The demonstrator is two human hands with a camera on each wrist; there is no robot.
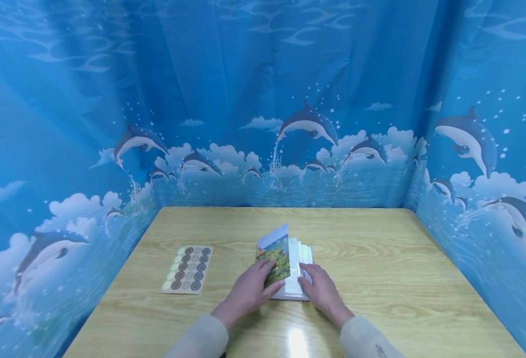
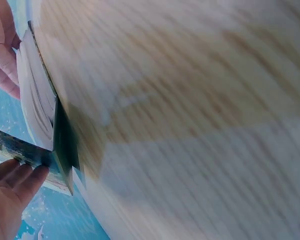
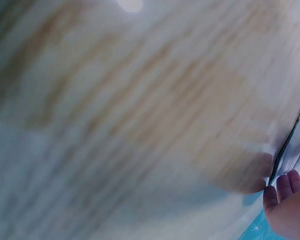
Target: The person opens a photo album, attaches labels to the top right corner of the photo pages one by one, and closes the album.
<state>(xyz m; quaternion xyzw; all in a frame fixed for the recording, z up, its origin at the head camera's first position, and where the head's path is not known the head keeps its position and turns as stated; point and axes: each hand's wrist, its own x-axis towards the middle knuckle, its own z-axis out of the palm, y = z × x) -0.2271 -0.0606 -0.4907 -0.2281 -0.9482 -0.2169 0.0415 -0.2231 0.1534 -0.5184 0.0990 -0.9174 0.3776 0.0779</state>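
I am lifting the booklet's [image 1: 290, 268] cover with my left hand [image 1: 249, 290], pressing its pages flat-fingered with my right hand [image 1: 321, 291]; loose pages could fan shut.

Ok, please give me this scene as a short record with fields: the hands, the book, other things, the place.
left hand: straight fingers lift the picture cover of the booklet
right hand: rests on the booklet's white pages
booklet: lies on the table, cover raised, pages fanned
sticker sheet: flat on the table, left of the booklet, untouched
table: light wood
backdrop: blue dolphin curtain on three sides
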